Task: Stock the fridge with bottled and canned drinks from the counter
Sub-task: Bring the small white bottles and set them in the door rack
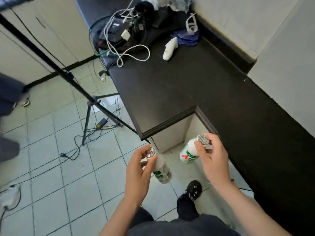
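The left bottle [161, 168] hangs from the left hand [138, 176], and the right bottle [188, 153] from the right hand [214, 160], both over the floor [51, 176]. The fingers [150, 163] of each hand pinch a bottle near its cap. Hold tight; no fridge shows. Step around the tripod [95, 99] and wires [76, 147] beside the dark desk [170, 86].

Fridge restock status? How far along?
Done: cannot tell what is stocked, no fridge in view. No drinks show on the counter, just cables and a blue cloth at its far end. In hand: the left hand pinches a white bottle near its foil cap; the right hand grips a second bottle likewise. Left: both go into the fridge.
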A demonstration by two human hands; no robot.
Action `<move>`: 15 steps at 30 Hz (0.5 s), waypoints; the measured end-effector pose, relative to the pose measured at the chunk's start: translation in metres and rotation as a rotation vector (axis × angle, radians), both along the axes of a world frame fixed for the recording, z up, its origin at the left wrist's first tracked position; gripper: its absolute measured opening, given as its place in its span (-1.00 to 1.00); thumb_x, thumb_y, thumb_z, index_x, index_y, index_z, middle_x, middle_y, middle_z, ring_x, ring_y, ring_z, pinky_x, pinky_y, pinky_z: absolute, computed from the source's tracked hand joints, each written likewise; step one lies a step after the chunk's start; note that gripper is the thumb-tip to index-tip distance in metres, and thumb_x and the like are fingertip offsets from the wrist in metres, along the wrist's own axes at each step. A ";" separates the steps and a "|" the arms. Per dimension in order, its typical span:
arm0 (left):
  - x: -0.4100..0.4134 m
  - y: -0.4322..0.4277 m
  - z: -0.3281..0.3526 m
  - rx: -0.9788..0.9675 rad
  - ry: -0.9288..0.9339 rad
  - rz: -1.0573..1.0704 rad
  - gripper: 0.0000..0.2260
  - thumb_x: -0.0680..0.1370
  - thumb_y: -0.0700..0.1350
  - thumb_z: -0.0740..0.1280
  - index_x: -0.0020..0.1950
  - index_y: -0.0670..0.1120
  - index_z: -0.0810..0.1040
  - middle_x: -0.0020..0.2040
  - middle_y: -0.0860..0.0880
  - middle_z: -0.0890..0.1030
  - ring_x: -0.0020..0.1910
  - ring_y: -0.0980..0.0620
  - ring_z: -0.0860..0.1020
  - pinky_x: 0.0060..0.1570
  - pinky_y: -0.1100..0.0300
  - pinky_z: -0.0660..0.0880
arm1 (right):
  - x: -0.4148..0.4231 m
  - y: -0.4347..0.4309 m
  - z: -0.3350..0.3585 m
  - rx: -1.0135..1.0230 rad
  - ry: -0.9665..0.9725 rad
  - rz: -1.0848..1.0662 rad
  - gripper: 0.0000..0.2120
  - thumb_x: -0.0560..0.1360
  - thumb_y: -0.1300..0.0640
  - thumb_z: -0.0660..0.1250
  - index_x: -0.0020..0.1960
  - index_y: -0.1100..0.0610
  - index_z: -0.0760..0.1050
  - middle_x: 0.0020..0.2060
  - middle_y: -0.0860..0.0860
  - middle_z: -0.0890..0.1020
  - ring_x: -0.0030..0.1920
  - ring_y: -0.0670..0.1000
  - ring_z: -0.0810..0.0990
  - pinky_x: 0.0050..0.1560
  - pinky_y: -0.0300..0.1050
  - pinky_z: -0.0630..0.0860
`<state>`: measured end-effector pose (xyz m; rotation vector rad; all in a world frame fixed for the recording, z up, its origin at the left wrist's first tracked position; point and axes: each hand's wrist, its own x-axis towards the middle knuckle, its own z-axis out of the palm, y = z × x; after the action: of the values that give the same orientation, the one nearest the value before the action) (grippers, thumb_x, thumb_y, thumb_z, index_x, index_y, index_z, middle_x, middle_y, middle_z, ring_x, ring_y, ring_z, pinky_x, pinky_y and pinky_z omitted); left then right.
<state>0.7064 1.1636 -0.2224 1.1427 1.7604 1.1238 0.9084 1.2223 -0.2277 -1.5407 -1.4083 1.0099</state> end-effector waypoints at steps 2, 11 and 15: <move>-0.030 -0.021 -0.001 -0.012 0.009 0.017 -0.75 0.55 -0.15 0.32 0.10 0.20 0.49 0.04 0.23 0.58 0.04 0.20 0.56 -0.03 0.21 0.55 | -0.031 -0.012 0.000 0.007 -0.026 0.055 -0.62 0.40 -0.25 0.22 0.10 -0.05 0.40 -0.05 -0.12 0.53 -0.03 -0.12 0.56 -0.17 -0.37 0.53; -0.205 -0.163 -0.009 -0.026 0.015 0.222 -0.71 0.55 -0.13 0.33 0.14 0.25 0.47 0.04 0.24 0.56 0.03 0.19 0.57 -0.04 0.27 0.55 | -0.227 -0.110 -0.005 -0.036 0.023 0.296 -0.75 0.43 -0.17 0.26 0.06 -0.11 0.43 -0.05 -0.07 0.57 -0.02 -0.02 0.57 -0.06 -0.07 0.54; -0.290 -0.240 -0.018 -0.020 0.042 0.451 -0.70 0.54 -0.15 0.35 0.13 0.24 0.47 0.05 0.19 0.56 0.03 0.23 0.55 -0.08 0.27 0.54 | -0.329 -0.153 -0.009 -0.043 0.039 0.469 -0.86 0.50 0.06 0.33 0.05 -0.04 0.46 -0.06 -0.12 0.55 -0.05 -0.20 0.51 -0.13 -0.25 0.45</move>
<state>0.4168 0.9241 -0.2399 0.7775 2.1220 1.3422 0.5791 1.0693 -0.2369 -1.2343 -1.7744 1.3443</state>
